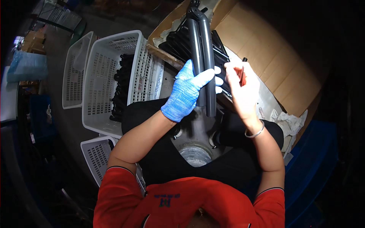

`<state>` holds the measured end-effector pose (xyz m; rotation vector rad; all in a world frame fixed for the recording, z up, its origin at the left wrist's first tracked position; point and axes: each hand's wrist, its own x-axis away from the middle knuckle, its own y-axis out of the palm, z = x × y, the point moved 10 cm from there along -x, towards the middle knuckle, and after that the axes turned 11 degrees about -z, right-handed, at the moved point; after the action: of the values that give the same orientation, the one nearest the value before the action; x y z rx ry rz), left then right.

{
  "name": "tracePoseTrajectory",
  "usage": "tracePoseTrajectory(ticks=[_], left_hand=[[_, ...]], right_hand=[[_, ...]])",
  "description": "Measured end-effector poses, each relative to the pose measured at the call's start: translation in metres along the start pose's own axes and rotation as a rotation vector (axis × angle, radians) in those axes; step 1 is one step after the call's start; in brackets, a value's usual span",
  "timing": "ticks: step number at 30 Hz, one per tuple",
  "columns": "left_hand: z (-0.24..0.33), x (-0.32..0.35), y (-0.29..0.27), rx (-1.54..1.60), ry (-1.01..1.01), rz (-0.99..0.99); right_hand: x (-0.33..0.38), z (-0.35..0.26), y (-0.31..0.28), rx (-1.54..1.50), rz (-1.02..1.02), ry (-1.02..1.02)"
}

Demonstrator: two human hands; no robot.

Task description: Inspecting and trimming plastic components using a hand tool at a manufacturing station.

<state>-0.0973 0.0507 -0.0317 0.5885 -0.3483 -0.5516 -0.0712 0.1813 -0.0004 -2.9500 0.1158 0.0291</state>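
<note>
White plastic baskets (102,79) stand at the person's left on the floor, the middle one holding a row of dark tube-like parts (121,87). Just right of them, the left hand (186,93), in a blue knit glove, is clenched around a dark grey two-pronged plastic part (201,64), its fingers wrapped over the two parallel tubes. This part lies across the person's lap, its round base (195,150) near the body and its joined tip pointing away over an open cardboard box (266,57). The surface looks smooth and matte, with a slight sheen along the tubes. Further right, the bare right hand (241,89), a bangle on its wrist, pinches a slim red-and-black tool (242,74) like a pen or small blade, held against the part's right edge. To work that edge well, it seems wise to keep the gloved grip firm so the part cannot roll, and to guide the tool in short, light strokes away from the fingers. Crumpled white cloth (289,121) lies at the far right.
</note>
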Motion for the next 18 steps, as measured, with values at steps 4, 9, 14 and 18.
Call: tracePoseTrajectory(ticks=[4,9,14,18], left_hand=[[-0.007,0.002,0.008,-0.126,-0.001,-0.044],[-0.005,0.007,0.021,-0.603,0.03,-0.082],[-0.006,0.008,0.032,-0.6,0.044,-0.155],[-0.013,0.008,0.035,-0.444,-0.07,-0.193]], right_hand=[[-0.016,0.007,-0.005,-0.176,-0.039,-0.028],[-0.013,0.005,0.011,-0.372,-0.185,0.089],[-0.012,0.009,0.006,-0.389,-0.158,0.039],[-0.008,0.012,0.006,-0.419,-0.168,0.101]])
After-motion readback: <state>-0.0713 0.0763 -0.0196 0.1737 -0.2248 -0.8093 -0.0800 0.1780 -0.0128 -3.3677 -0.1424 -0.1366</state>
